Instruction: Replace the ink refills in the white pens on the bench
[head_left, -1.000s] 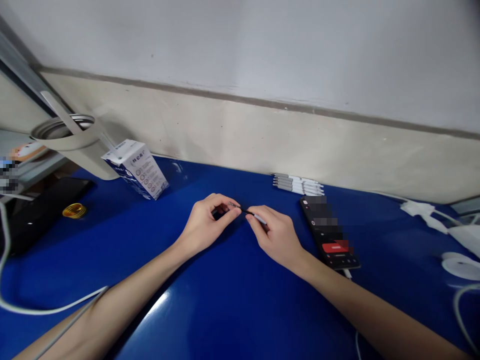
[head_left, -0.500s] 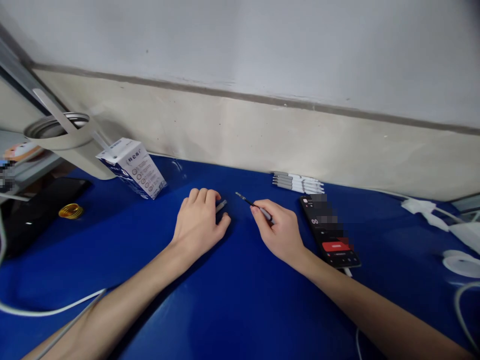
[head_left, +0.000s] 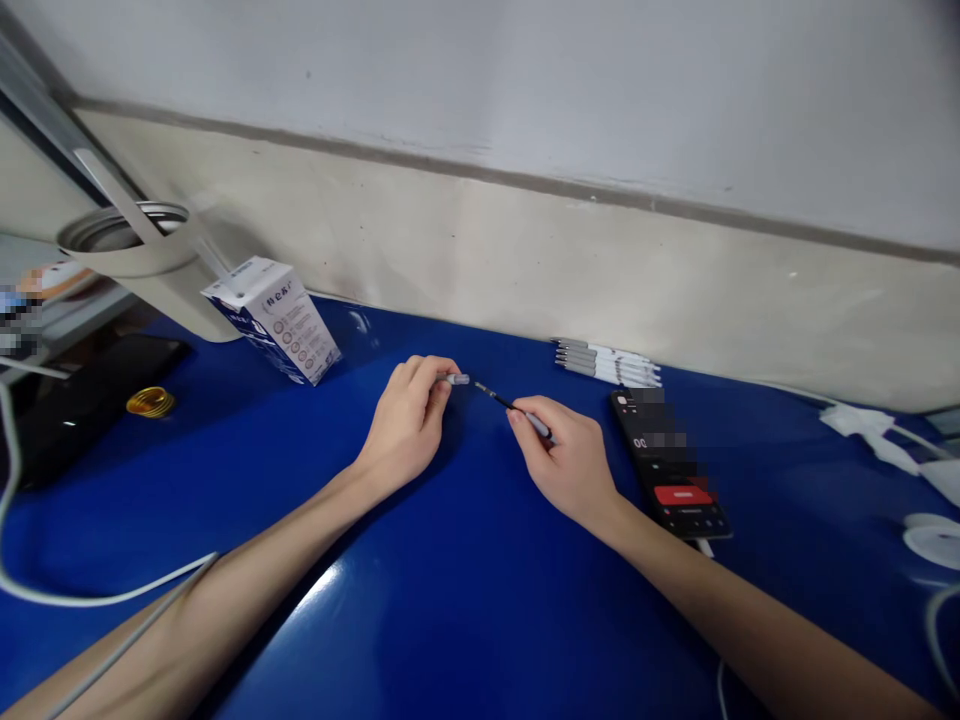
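My left hand [head_left: 409, 415] pinches a small grey, see-through tube [head_left: 456, 379] that looks like a pen cap, between thumb and fingers. The tube's end points right, and its rear is hidden by the fingers. My right hand [head_left: 566, 455] is closed on a slim pen [head_left: 536, 425] with a grey body, a dark front part and a thin metallic tip. That tip points up and left at the tube's end, with a small gap between them. Both hands are low over the blue table [head_left: 450, 600].
Several white and grey pens [head_left: 607, 363] lie in a row by the wall. A phone [head_left: 671, 470] lies beside my right wrist. To the left are a drink carton [head_left: 281, 320], a bin [head_left: 161, 260], a yellow ring-shaped roll [head_left: 151, 402] and a white cable [head_left: 105, 600].
My left hand has picked the grey tube up from the table, closing thumb and fingers on it. The right hand still holds the pen, almost unmoved. The view has shifted slightly.
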